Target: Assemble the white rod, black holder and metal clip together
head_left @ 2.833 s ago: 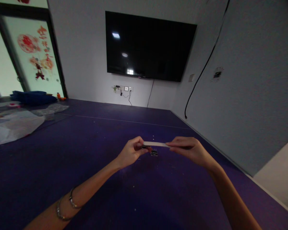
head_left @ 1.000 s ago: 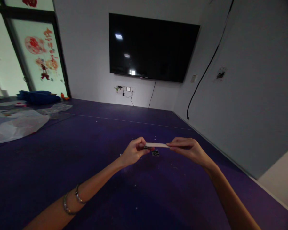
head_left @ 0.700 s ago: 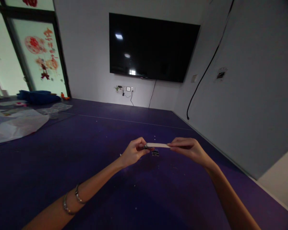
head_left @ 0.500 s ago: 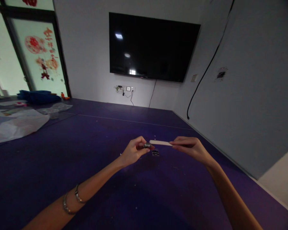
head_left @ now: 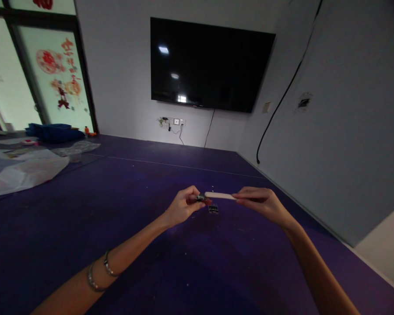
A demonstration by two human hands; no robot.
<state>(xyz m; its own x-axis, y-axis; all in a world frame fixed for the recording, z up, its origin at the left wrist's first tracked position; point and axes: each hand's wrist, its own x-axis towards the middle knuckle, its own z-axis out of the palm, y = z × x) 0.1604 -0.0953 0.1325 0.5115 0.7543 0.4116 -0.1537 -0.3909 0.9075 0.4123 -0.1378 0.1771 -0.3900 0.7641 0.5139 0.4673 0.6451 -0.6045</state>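
My left hand [head_left: 183, 207] is closed, thumb and fingers pinching a small dark piece with silvery parts [head_left: 201, 197]; it is too small to tell its kind. In my right hand [head_left: 258, 200], thumb and fingertips grip one end of a pale flat wooden stick [head_left: 219, 195]. The stick lies nearly level, and its rounded free end is right at the piece in my left hand; I cannot tell whether they touch. Just below and to the right of the left fingertips, a small dark rectangular piece with light markings [head_left: 213, 209] shows against the purple surface.
A wide purple surface [head_left: 134, 253] spreads under my arms, with small pale crumbs on it. White plastic sheeting [head_left: 33, 170] and a folded dark blue cloth [head_left: 54, 132] lie at the far left. A black cable [head_left: 279, 105] hangs along the right wall. A television [head_left: 210, 65] hangs ahead.
The whole view has shifted very slightly. Both hands keep the same grips, and the stick's tip stays at the small piece.
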